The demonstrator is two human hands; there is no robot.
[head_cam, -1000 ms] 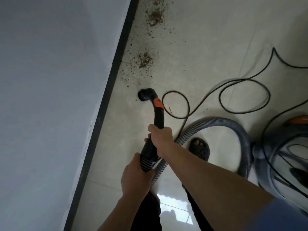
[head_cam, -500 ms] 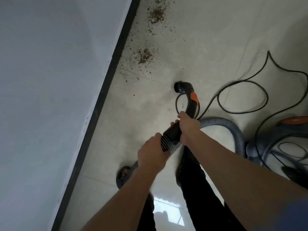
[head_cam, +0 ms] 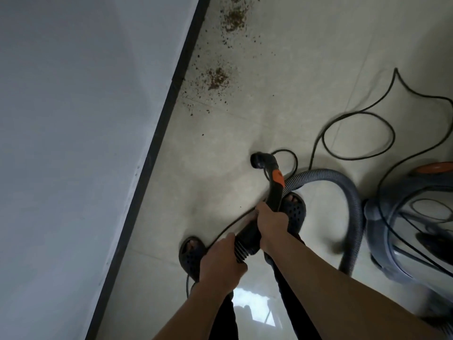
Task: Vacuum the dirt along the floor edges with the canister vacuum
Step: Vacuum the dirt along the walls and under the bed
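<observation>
Black hose handle (head_cam: pixel 273 192), one, no legible markings: gripped by right hand (head_cam: pixel 270 223) and, at its ribbed cuff, left hand (head_cam: pixel 221 263), both closed. Two dirt patches (head_cam: pixel 217 78) lay well ahead; canister vacuum (head_cam: pixel 411 224) to the right.

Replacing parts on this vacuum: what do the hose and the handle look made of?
The hose looks like grey flexible plastic, matt, judging by its close ribbing and easy curve. The handle looks like hard black moulded plastic with a slight sheen and an orange insert; both hands grip its lower end, so rubber padding cannot be ruled out there.
</observation>
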